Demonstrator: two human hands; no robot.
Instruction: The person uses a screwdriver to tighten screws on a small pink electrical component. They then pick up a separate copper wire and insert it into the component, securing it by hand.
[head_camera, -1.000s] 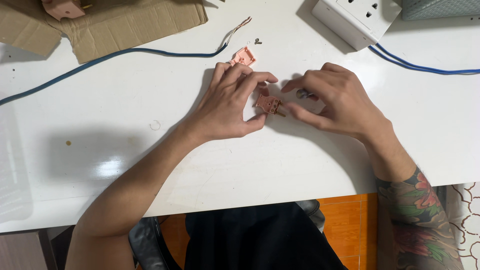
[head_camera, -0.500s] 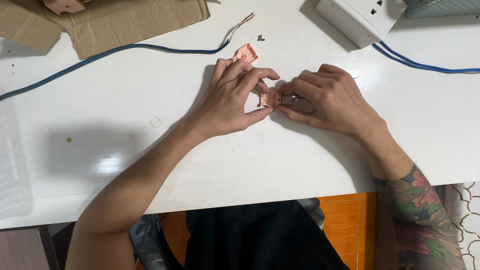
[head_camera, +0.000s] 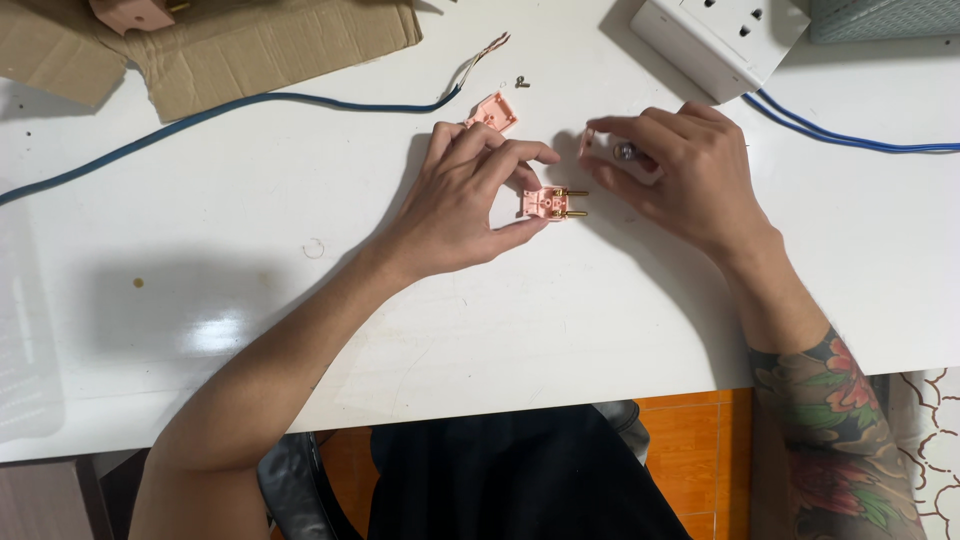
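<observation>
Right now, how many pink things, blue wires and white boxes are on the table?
Pink plug pieces: 2, the plug base with brass pins at the left hand, and a cover.
Blue cables: 2, and.
White socket box: 1.
Total: 5.

1. Left hand (head_camera: 465, 195): palm down, forearm running in from lower left, fingers curled, thumb and fingertips pinched together.
2. Right hand (head_camera: 690, 165): palm down, fingers bent inward, tattooed forearm entering from lower right.
</observation>
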